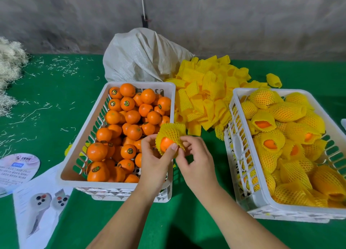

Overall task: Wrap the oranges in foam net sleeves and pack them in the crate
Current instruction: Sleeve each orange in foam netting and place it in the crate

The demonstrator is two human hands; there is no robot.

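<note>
A: Where is the orange being wrapped?

B: One orange (165, 143) sits partly inside a yellow foam net sleeve (171, 131), held in the air above the near right corner of the left crate (84, 129). Its bare skin shows through the sleeve's open end.

A: What are the hands doing?

B: The left hand (154, 160) has its fingers curled around the sleeved orange from below, thumb pressed on the sleeve's edge. The right hand (196, 160) pinches the sleeve's rim with bent fingers, just beside the left thumb.

A: And the crates?

B: The left crate holds loose oranges, many with small stickers. The right crate (241, 155), near the green table's (46, 99) right edge, is piled with oranges already in sleeves.

A: Anything between them?

B: A heap of spare sleeves (207, 91) spreads between the crates toward the far edge, touching a white woven sack (140, 56). Printed sheets (35, 202) lie at the near left corner, and pale shredded fibre (9, 67) sits at the left edge.
</note>
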